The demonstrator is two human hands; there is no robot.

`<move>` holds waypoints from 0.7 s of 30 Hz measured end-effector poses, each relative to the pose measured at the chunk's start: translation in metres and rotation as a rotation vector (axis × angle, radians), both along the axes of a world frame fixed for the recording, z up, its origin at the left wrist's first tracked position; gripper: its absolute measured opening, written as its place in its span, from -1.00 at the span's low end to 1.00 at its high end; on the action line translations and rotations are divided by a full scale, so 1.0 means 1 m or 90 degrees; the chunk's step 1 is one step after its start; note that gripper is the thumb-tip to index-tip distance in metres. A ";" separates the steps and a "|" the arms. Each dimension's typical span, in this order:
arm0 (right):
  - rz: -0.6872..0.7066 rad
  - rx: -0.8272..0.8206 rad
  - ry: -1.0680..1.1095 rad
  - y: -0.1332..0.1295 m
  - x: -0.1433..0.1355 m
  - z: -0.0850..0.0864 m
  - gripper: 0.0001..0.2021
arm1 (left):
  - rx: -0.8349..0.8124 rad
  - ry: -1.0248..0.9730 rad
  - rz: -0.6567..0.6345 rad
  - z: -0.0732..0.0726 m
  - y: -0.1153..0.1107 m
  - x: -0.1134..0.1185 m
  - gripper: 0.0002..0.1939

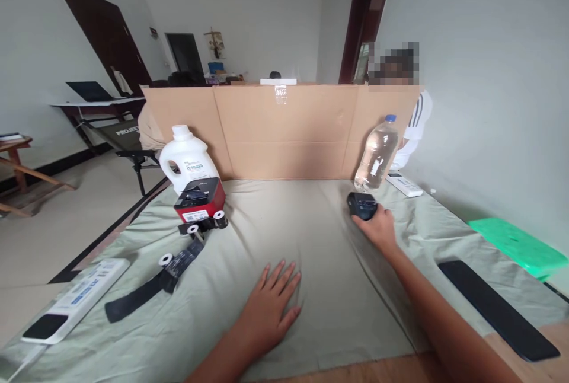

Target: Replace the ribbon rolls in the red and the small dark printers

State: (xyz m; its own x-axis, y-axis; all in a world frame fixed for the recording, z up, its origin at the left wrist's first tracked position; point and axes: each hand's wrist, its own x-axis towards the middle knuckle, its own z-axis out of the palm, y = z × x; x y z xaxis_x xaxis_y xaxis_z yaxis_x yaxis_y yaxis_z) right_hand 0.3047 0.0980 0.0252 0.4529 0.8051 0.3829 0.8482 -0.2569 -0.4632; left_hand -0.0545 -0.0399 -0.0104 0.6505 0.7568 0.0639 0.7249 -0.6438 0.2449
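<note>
My left hand (275,306) lies flat on the pale green cloth (293,235), fingers stretched out and holding nothing. Farther out on the right, my right hand (380,226) grips a small black boxy device (362,205); its exact kind is not clear. Just behind that device stands a clear plastic bottle (377,155) with a blue cap, tilted in this view.
A cardboard panel (284,158) stands across the back. On the left are a white jug (189,158), a red-and-black box-shaped machine (202,202), black strips with white rolls (178,264) and a power strip (80,300). Rightward lie a long black pad (498,309) and a green stool (518,243).
</note>
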 end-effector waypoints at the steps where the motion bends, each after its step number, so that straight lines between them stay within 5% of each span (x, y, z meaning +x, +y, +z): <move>1: 0.038 0.004 0.002 -0.008 -0.026 0.000 -0.21 | -0.003 -0.001 -0.001 0.000 0.000 0.000 -0.37; 6: 0.195 0.042 -0.024 -0.039 -0.155 -0.010 -0.17 | -0.002 -0.012 0.004 0.000 -0.002 0.001 -0.37; 9: 0.202 0.082 -0.001 -0.044 -0.199 -0.024 -0.17 | 0.015 -0.027 0.007 -0.002 -0.002 0.001 -0.35; 16: 0.182 0.076 0.021 -0.051 -0.206 -0.040 -0.08 | 0.001 -0.063 0.023 0.001 -0.004 0.000 -0.36; 21: 0.199 0.124 0.022 -0.052 -0.195 -0.017 -0.11 | 0.004 -0.148 0.017 0.012 -0.005 -0.003 -0.50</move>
